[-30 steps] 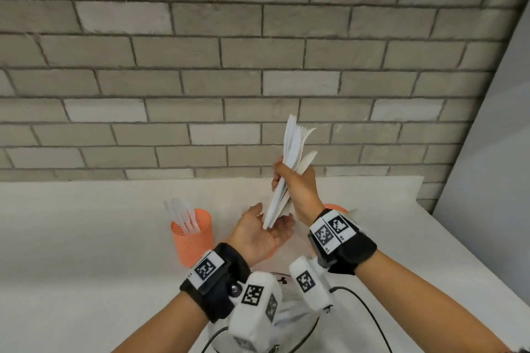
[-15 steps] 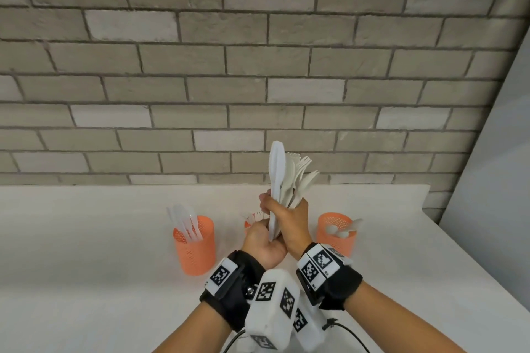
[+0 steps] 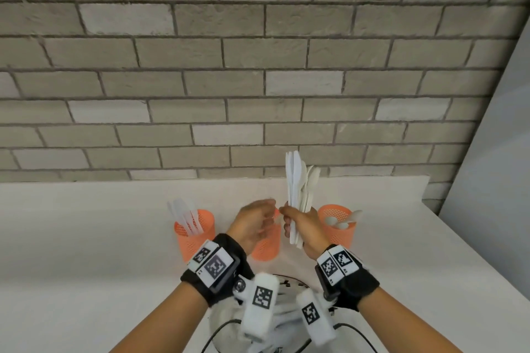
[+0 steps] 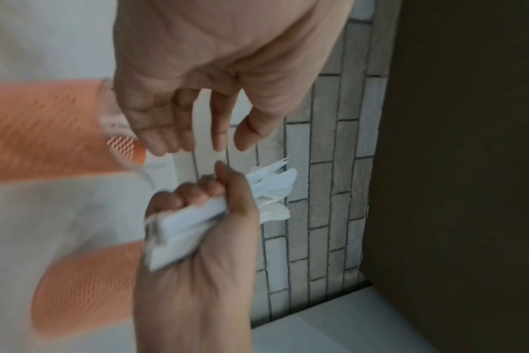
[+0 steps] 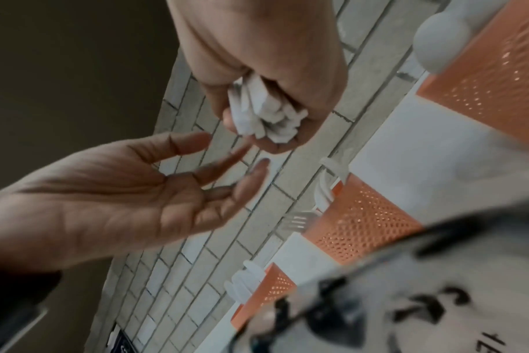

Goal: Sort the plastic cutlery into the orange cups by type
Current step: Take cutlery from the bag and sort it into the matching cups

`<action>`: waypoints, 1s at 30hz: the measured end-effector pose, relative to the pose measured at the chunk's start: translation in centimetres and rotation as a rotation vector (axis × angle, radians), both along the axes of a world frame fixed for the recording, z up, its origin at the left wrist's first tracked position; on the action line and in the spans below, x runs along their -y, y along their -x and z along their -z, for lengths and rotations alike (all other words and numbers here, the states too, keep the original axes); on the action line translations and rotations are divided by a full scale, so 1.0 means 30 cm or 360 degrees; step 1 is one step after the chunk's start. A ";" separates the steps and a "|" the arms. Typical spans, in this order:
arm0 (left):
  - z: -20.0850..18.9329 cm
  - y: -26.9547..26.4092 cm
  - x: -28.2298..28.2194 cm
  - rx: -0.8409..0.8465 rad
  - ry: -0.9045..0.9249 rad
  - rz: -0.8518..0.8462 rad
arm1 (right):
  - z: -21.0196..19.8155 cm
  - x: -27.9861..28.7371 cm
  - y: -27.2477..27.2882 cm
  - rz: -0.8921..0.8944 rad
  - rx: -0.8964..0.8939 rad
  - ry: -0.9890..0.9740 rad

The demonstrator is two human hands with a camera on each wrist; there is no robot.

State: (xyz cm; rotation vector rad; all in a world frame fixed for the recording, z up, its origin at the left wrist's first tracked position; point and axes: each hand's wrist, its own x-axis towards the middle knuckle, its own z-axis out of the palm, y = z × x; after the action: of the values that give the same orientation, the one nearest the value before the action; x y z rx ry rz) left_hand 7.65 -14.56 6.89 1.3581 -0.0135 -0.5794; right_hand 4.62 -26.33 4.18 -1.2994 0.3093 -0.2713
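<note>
Left hand [image 3: 252, 222] now off the cutlery bundle [image 3: 299, 189], fingers loose, empty, beside it. Right hand [image 3: 301, 226] fisted round bundle above middle orange cup [image 3: 265, 243]. Probably next piece to pick.

A grey brick wall [image 3: 258, 66] with dark mortar lines stands beyond both hands, rising well above the right hand [image 3: 304, 226]. A white tabletop [image 3: 86, 238] spreads beneath them and far out to the left of the left hand [image 3: 252, 223], meeting the wall's foot. To the right of the right hand a plain pale panel [image 3: 493, 180] slants upward. Nearer than the wrists lie white cloth with black print [image 5: 423, 298] and a black cable [image 3: 218, 332].
</note>
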 end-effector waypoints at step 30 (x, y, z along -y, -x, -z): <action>-0.025 -0.079 0.010 0.0576 -0.0235 -0.0334 | 0.023 -0.018 0.041 -0.0460 -0.0053 0.0056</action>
State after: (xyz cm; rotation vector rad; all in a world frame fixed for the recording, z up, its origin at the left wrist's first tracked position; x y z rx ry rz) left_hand 10.02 -14.86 7.64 1.5714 -0.1220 -0.1558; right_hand 3.39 -25.78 3.49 -1.3659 0.1423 -0.0100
